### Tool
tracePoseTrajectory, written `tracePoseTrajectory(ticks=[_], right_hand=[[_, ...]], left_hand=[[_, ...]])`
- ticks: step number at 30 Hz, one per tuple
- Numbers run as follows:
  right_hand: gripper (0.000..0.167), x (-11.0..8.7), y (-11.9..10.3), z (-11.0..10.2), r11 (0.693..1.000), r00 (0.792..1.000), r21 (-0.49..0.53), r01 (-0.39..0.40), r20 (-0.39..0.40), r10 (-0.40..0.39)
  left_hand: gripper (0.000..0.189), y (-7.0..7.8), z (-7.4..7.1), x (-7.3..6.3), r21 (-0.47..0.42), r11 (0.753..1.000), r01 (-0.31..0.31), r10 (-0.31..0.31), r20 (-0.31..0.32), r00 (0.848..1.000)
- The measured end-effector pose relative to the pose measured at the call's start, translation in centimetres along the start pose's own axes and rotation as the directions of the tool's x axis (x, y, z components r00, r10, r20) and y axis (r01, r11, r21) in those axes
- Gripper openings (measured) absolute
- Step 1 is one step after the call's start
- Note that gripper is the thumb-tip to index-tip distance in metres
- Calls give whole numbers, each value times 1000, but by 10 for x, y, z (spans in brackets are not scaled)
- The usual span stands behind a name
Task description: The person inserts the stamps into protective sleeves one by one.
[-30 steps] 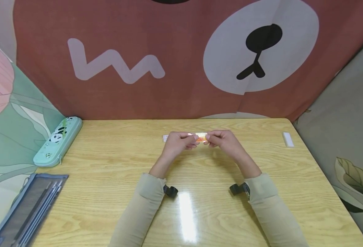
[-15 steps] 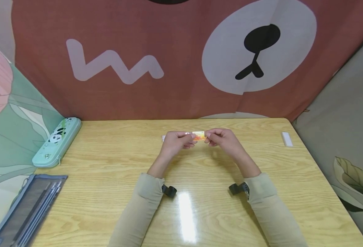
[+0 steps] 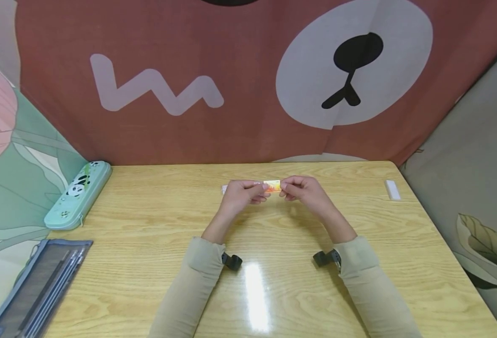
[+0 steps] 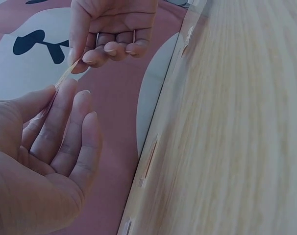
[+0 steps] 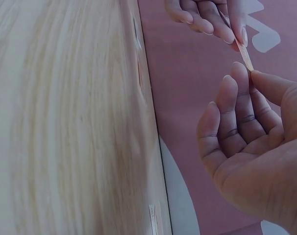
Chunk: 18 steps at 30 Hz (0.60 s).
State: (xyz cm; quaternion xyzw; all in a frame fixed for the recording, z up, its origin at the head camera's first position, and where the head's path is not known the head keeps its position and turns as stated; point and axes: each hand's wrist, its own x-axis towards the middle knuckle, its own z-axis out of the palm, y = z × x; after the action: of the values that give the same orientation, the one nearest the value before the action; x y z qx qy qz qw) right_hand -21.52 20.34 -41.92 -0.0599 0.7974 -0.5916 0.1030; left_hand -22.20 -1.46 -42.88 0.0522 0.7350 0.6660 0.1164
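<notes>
A thin, flat yellow-and-orange strip [image 3: 272, 186] is stretched between both hands over the far middle of the table. My left hand [image 3: 239, 193] pinches its left end between thumb and fingers, covering that part. At the other end, the thumb and index finger of my right hand [image 3: 303, 191] pinch its edge. Seen edge-on in the left wrist view, the strip [image 4: 65, 76] looks paper-thin and slightly bent. In the right wrist view, the strip [image 5: 245, 56] runs from fingertip to fingertip. A small white printed piece [image 3: 224, 189] shows beyond my left hand, mostly hidden.
On the left of the wooden table [image 3: 155, 206] lie a mint panda pencil case [image 3: 79, 195] and a grey mesh pouch [image 3: 50, 286] holding long slim items. A small white block [image 3: 393, 190] lies far right. A reddish-brown cloth [image 3: 248, 136] hangs behind.
Both hands have shifted very slightly left, and my right fingers now grip nearer the strip's right end, so more of it shows. The strip's glare has faded.
</notes>
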Motion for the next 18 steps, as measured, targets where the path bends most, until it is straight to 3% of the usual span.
tracePoseTrajectory(ticks=[18], right_hand=[[28,1,4,6,1000,1000,-10,2,11,-2]], left_hand=[[26,0,4,-1,-33,999,1,-1,8,1000]])
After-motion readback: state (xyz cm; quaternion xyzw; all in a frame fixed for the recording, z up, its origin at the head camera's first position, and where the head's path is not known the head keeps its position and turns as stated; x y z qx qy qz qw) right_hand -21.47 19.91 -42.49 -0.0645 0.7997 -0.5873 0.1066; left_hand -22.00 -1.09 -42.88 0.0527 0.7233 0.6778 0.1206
